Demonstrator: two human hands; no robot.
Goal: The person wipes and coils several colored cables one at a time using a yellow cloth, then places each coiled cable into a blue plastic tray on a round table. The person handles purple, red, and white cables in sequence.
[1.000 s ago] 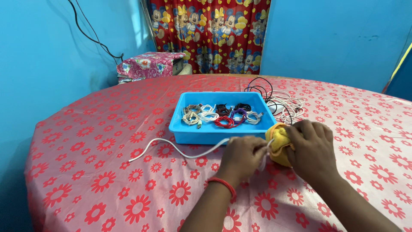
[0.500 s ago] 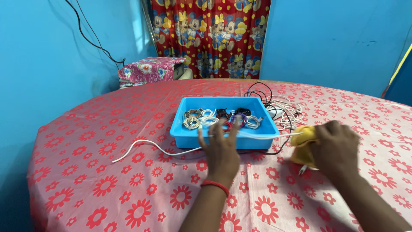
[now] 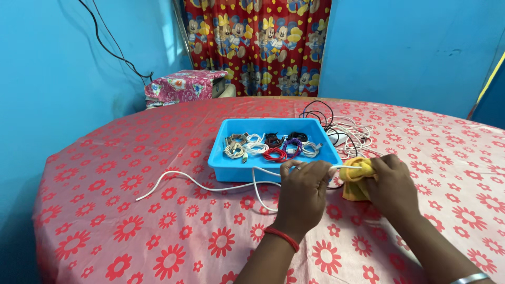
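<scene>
My left hand (image 3: 302, 192) pinches a long white cable (image 3: 210, 188) just in front of the blue tray (image 3: 218, 158). The cable trails left across the red flowered tablecloth and loops below my fingers. My right hand (image 3: 392, 186) grips a yellow cloth (image 3: 355, 176) wrapped around the same cable, close beside the left hand. Inside the tray lie several coiled cables (image 3: 271, 145) in white, red, black and purple.
A tangle of loose black and white cables (image 3: 344, 129) lies behind the tray's right corner. The round table (image 3: 131, 221) fills the view. A floral-covered bundle (image 3: 184, 84) sits by the blue wall at the back left, beside a patterned red curtain (image 3: 258, 44).
My hands spread apart, drawing the cable through the cloth, then came back together. The left hand now pinches the cable again, and a fresh loop has formed below it.
</scene>
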